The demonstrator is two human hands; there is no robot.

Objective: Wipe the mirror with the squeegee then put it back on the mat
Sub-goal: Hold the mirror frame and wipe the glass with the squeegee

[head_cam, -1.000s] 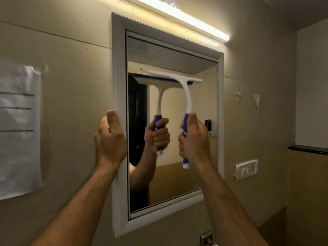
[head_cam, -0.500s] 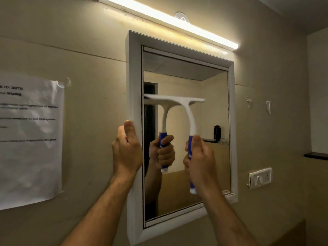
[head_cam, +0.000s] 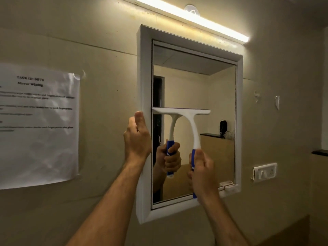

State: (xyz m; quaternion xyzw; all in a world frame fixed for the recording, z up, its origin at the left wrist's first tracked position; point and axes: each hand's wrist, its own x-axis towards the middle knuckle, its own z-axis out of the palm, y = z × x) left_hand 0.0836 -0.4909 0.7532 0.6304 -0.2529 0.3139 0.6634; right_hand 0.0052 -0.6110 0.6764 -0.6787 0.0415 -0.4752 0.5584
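Note:
A white-framed mirror (head_cam: 221,96) hangs on the beige wall. A white squeegee (head_cam: 192,125) with a blue grip has its blade pressed flat on the glass, about halfway down, on the left side of the pane. My right hand (head_cam: 202,173) is closed around the blue handle below the blade. My left hand (head_cam: 137,137) grips the left edge of the mirror frame (head_cam: 144,71), thumb up. The glass reflects the squeegee and the hand holding it. No mat is in view.
A printed paper sheet (head_cam: 38,125) is taped to the wall at the left. A lit tube light (head_cam: 195,16) runs above the mirror. A white switch plate (head_cam: 265,172) sits right of the mirror, with a dark ledge (head_cam: 320,152) at the far right.
The squeegee has slid down the glass from near the top to about mid-height, my right hand lowering with it. My left hand stays on the frame edge. The view shifted left.

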